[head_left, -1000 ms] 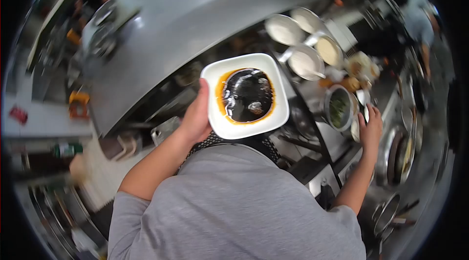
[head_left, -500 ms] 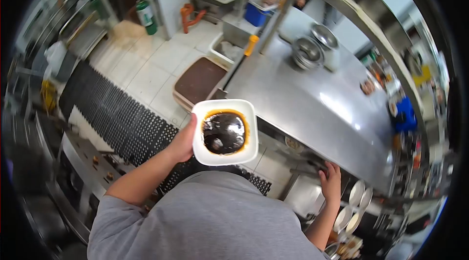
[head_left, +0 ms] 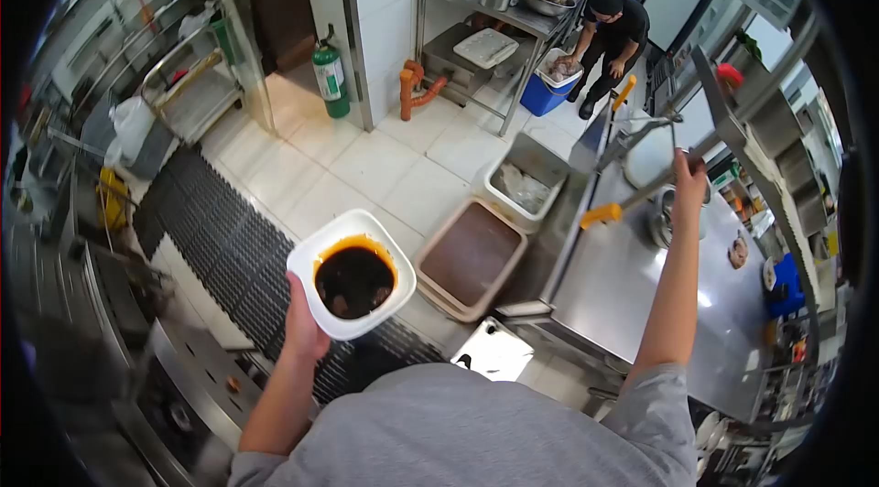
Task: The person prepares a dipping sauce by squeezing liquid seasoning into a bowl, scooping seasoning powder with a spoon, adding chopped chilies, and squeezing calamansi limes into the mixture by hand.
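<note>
My left hand (head_left: 307, 327) grips the left side of a white square bowl (head_left: 403, 278), its thumb at the rim. Dark brown sauce (head_left: 355, 281) lies in the bowl, with an orange-brown film up the inner wall. My right hand (head_left: 689, 183) is raised over the steel counter (head_left: 604, 281), by a slanting metal bar with an orange end (head_left: 601, 215). Its fingers look closed, but what they hold is unclear. A thin metal piece (head_left: 655, 124) shows just beyond the fingertips. Metal bowls (head_left: 661, 221) on the counter are partly hidden behind my right forearm.
A brown-filled tub (head_left: 446, 290) and a grey bin (head_left: 547, 157) stand left of the counter. Black matting (head_left: 215, 231) covers part of the tiled floor. Further back, a co-worker (head_left: 615, 29) bends over a blue cooler (head_left: 547, 95). A green cylinder (head_left: 330, 80) stands by the wall.
My right hand has risen from the counter's near edge to above the counter. The bowl has moved left and tilted somewhat. My view has shifted, bringing the co-worker into full sight.
</note>
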Motion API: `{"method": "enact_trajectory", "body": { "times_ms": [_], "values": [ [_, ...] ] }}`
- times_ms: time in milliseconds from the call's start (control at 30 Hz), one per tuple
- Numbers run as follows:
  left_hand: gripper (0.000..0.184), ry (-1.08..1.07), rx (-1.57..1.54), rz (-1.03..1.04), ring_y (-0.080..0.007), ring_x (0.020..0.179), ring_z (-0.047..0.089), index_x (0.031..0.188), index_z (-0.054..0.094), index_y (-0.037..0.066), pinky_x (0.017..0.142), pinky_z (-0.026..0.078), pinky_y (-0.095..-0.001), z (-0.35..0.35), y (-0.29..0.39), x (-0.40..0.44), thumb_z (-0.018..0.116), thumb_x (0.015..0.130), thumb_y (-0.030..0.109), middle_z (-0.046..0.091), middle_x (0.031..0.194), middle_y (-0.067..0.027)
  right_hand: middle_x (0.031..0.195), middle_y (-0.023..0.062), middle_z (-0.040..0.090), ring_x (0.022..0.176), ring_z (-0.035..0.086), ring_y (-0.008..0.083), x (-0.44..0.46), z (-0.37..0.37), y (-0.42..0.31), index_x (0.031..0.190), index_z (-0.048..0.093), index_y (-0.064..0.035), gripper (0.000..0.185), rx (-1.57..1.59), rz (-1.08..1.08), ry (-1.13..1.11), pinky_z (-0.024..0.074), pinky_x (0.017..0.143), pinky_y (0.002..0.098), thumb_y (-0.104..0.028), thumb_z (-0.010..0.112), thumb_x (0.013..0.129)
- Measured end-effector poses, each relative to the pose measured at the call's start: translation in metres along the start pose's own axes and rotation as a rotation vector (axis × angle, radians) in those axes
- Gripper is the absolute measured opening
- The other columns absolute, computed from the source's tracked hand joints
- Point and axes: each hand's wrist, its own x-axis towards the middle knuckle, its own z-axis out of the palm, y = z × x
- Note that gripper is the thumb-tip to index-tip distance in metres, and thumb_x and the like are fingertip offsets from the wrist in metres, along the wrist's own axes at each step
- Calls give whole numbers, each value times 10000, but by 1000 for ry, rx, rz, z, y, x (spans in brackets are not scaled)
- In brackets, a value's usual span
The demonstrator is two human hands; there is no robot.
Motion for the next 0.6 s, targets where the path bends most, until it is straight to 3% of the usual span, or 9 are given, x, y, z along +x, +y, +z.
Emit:
{"method": "enact_trajectory", "body": {
  "times_ms": [33, 100, 133, 233, 367, 600],
  "values": [
    [676, -16, -29, 6, -246, 1270, 431, 1399, 313, 49, 1067, 360, -375, -12, 17, 22, 193, 966, 554, 429, 1382, -123, 988, 75, 634, 897, 572, 159, 8, 10, 0, 1097, 595, 15, 458, -130, 58, 124, 452, 776, 303, -354, 686, 841],
    [672, -28, 5, -2, -246, 1274, 426, 1403, 308, 54, 1071, 354, -377, -36, 49, 57, 190, 967, 551, 426, 1385, -122, 860, 54, 624, 730, 565, 137, 22, 26, 35, 1011, 628, -9, 393, 94, 205, 316, 447, 639, 279, -353, 693, 835],
    [670, -28, 17, -55, -248, 1278, 422, 1407, 302, 56, 1074, 349, -380, -48, 65, 74, 191, 967, 549, 422, 1389, -120, 701, 19, 561, 555, 484, 111, 20, 38, 30, 958, 621, -24, 351, 181, 197, 433, 403, 532, 257, -343, 696, 833],
    [666, -66, 93, -136, -252, 1289, 408, 1418, 283, 65, 1081, 337, -386, -71, 109, 121, 194, 968, 547, 405, 1406, -112, 613, -11, 475, 484, 408, 90, 20, 37, 35, 864, 603, -47, 299, 131, 202, 568, 351, 470, 255, -330, 695, 836],
    [671, -88, 145, -162, -250, 1298, 397, 1421, 277, 68, 1083, 335, -383, -71, 150, 179, 195, 965, 554, 383, 1423, -112, 578, -25, 440, 501, 410, 80, 11, 42, 21, 779, 564, -65, 279, 185, 222, 586, 341, 477, 250, -308, 685, 846],
    [685, -186, 146, -208, -259, 1274, 428, 1409, 312, 83, 1062, 363, -395, -51, 169, 298, 190, 956, 582, 418, 1396, -111, 559, -18, 423, 511, 399, 87, 16, 31, 35, 717, 542, -83, 287, 58, 288, 750, 335, 493, 263, -303, 682, 839]
  ]
}}
